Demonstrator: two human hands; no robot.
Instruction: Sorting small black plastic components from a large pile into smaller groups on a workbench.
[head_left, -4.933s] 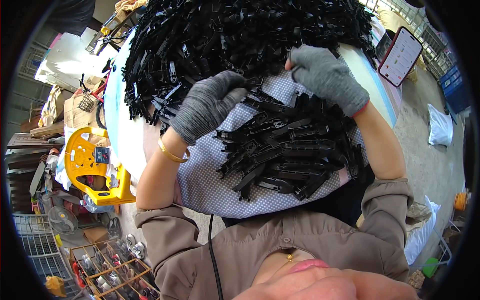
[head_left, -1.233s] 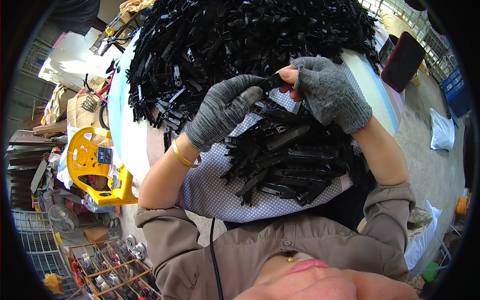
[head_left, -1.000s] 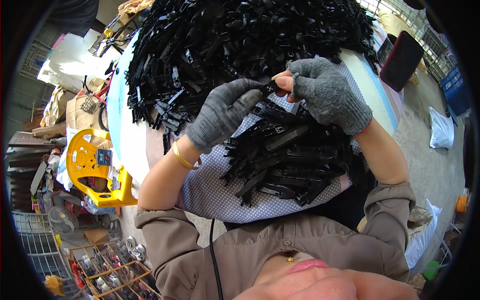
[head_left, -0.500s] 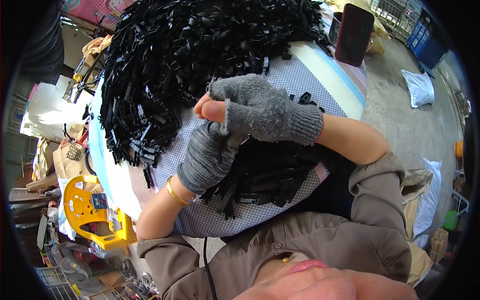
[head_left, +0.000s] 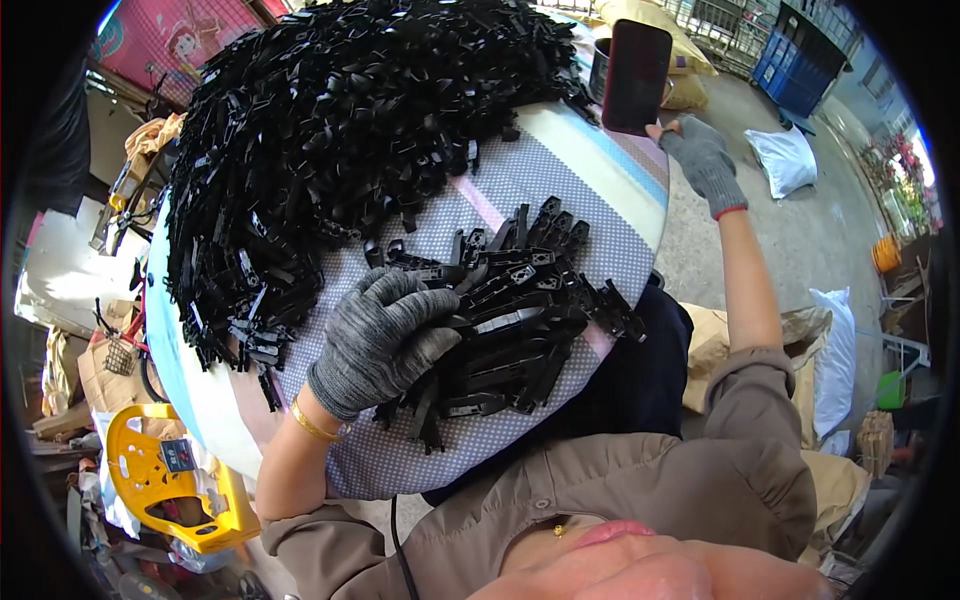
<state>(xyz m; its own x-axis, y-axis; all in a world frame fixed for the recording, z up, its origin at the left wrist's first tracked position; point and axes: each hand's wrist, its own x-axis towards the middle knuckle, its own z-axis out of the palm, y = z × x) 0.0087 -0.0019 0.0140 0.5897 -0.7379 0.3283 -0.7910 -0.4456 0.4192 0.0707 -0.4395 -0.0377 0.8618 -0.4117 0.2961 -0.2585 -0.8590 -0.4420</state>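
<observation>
My left hand (head_left: 385, 340), in a grey knit glove, is at the left edge of a small heap of black plastic clips (head_left: 510, 320) on the table. Its fingers are loosely bent, thumb apart from them, with nothing visible between. My right hand (head_left: 703, 160), in a grey fingerless glove, is stretched out to the far right at the table edge. Its bare fingertips are by the lower corner of an upright phone (head_left: 637, 78); whether they touch it, and how far they close, is unclear. A large pile of similar black pieces (head_left: 350, 110) covers the far left of the table.
A patterned cloth (head_left: 600, 200) covers the round table. Behind the phone stands a dark cup (head_left: 600, 68). A yellow plastic chair (head_left: 170, 480) is at the left. White sacks (head_left: 785, 160) and a blue bin (head_left: 797, 62) stand on the floor at right.
My hands were together over the small heap. They have parted: the right has swung out to the phone, while the left has moved down and left beside the clips. The view has shifted.
</observation>
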